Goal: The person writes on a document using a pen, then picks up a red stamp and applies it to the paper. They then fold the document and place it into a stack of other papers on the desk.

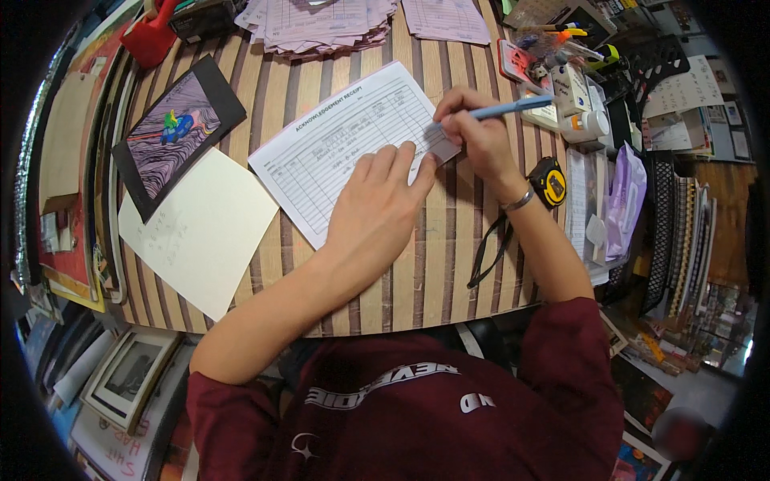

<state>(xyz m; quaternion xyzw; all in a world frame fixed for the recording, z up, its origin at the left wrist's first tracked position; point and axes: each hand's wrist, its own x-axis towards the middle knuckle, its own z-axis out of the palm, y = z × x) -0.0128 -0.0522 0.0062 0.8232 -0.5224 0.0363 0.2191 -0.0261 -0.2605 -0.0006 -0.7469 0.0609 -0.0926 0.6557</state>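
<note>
from the head view, here's the right hand (480, 132), fingers pinched snugly round a blue pen (517, 105), back end sticking out to the right, writing end tucked down by the fingertips, over the form (333, 156); whether the tip touches paper, i can't tell. and the left hand (381, 196) lies flat, fingers stretched, pressing the form's lower part and gripping nothing. so the form sits under that palm and runs up and left of the pen grip.

handling now: the pen looks light, stiff, smooth, perhaps a little slick; best held low, near the tip, right where the pinch is. the form should be light, limp, easy to crease or slide, so flat pressure beats pinching; to lift it, i'd take a free edge, left of the palm. right of the grip and lower, there's the tape (549, 183); far left, a print (178, 132) overlapping a sheet (200, 232).
</note>
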